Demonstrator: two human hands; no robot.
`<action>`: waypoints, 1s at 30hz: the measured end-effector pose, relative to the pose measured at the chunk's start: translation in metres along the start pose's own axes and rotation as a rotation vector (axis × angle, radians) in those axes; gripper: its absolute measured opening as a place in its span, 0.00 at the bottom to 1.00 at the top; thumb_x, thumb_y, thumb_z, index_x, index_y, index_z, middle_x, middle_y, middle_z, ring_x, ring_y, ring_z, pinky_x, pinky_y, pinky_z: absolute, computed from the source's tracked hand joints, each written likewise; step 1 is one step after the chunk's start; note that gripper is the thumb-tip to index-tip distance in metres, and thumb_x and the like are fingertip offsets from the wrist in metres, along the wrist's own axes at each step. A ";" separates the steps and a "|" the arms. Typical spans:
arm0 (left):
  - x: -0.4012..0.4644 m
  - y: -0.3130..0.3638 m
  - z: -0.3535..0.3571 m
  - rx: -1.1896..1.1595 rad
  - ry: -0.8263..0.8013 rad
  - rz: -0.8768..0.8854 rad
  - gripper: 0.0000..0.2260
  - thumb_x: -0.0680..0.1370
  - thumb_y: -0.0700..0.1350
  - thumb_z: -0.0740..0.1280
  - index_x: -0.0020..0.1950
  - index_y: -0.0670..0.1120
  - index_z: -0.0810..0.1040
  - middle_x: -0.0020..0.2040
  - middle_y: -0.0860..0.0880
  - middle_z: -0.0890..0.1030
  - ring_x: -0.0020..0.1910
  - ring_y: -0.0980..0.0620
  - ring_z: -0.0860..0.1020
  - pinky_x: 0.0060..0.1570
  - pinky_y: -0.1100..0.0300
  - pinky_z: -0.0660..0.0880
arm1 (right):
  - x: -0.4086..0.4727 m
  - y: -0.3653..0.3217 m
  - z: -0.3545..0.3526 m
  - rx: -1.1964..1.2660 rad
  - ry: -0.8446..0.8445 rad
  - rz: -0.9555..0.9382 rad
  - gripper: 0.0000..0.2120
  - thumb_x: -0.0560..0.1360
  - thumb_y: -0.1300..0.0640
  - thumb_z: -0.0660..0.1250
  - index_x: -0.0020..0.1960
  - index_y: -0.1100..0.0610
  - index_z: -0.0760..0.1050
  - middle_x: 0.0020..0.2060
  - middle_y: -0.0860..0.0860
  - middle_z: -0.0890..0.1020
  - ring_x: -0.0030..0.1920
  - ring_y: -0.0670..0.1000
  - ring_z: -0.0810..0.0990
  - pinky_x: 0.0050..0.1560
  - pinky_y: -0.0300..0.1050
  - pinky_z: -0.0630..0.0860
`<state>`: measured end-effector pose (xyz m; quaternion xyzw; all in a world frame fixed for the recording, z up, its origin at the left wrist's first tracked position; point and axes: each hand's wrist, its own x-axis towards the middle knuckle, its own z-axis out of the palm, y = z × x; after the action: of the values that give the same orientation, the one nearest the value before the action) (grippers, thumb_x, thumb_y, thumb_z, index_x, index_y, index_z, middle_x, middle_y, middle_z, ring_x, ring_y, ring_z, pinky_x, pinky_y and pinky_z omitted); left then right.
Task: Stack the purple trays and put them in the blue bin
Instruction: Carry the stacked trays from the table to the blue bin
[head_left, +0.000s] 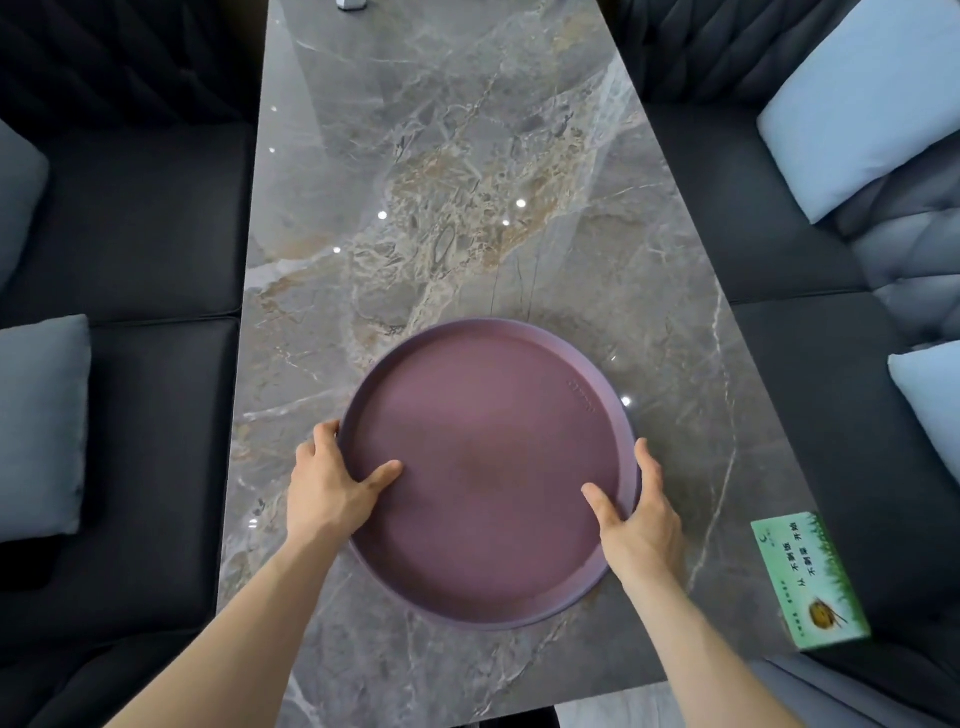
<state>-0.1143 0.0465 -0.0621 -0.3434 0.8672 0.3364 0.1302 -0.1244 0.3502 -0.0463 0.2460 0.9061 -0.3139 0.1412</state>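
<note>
1. Both of your hands grip one round purple tray (488, 473) on the marble worktop (441, 208): left hand (332, 488) closed on the rim at 9 o'clock, right hand (639, 514) at 4 o'clock, thumbs inside.
2. Whether it is one tray or a nested stack cannot be told; no blue bin is in view.
3. Lift level with even pressure, thumbs pinning the rim, so the tray does not tip.
4. Embossed lettering near the tray's 2 o'clock rim is unreadable. The green card (808, 577) at the worktop's 4 o'clock edge carries Chinese characters, too small to read surely.
</note>
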 end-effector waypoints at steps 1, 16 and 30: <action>0.001 0.001 -0.001 0.003 -0.002 0.003 0.39 0.65 0.60 0.77 0.70 0.50 0.64 0.65 0.41 0.72 0.61 0.38 0.75 0.58 0.44 0.72 | 0.003 0.000 -0.003 0.037 -0.011 0.008 0.40 0.72 0.43 0.72 0.77 0.40 0.55 0.66 0.53 0.77 0.64 0.60 0.76 0.54 0.54 0.75; -0.004 0.027 -0.009 -0.284 0.095 -0.118 0.37 0.61 0.55 0.81 0.63 0.49 0.67 0.58 0.46 0.78 0.57 0.40 0.78 0.57 0.45 0.75 | 0.023 -0.024 -0.024 0.182 -0.050 -0.011 0.47 0.68 0.45 0.77 0.79 0.50 0.56 0.72 0.54 0.65 0.72 0.57 0.67 0.70 0.56 0.66; -0.027 0.185 -0.120 -0.463 0.226 0.200 0.44 0.66 0.53 0.80 0.77 0.53 0.62 0.71 0.47 0.73 0.69 0.44 0.73 0.68 0.46 0.70 | 0.054 -0.154 -0.169 0.396 0.047 -0.249 0.42 0.71 0.49 0.75 0.79 0.52 0.58 0.76 0.53 0.66 0.74 0.56 0.66 0.71 0.52 0.66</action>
<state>-0.2203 0.0790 0.1299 -0.3120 0.8059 0.4963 -0.0832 -0.2695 0.3723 0.1379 0.1624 0.8534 -0.4945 0.0291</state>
